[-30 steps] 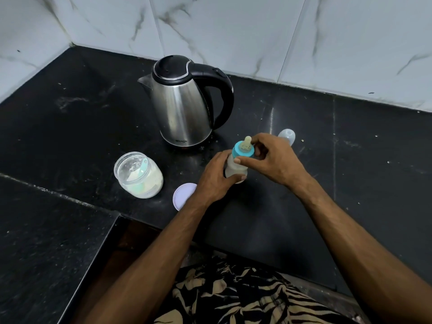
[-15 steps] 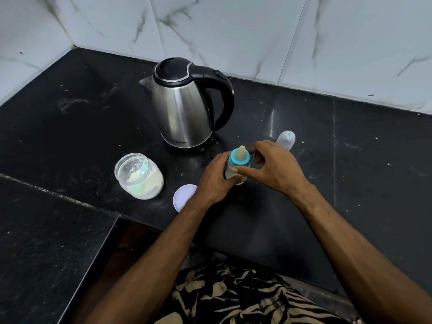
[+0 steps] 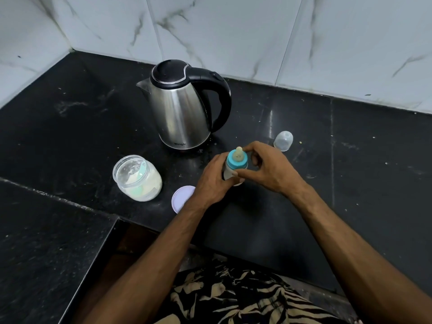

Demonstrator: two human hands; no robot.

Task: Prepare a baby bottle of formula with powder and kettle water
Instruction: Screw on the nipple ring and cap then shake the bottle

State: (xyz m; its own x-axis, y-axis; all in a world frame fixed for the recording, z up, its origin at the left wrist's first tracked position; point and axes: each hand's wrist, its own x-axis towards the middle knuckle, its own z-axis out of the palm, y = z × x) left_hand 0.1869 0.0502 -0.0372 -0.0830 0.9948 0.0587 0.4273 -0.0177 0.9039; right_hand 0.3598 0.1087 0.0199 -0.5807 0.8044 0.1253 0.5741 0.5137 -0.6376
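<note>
Small clear baby bottle (image 3: 230, 175) with teal screw collar (image 3: 236, 163) and cream teat stands upright on black stone counter (image 3: 304, 218), centre. Left hand (image 3: 214, 181) wraps bottle body; right hand (image 3: 268, 169) pinches collar. Steel kettle (image 3: 181, 113) with black handle at 11 o'clock, near. Open clear powder jar (image 3: 138, 177) at 9. Lilac round lid (image 3: 181, 198) at 8. Clear dome cap (image 3: 283, 140) at 2.

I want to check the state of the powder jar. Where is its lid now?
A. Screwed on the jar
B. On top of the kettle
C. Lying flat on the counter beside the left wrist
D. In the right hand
C: the pale lid lies flat on the counter, right of the open powder jar, by the left wrist.
</note>
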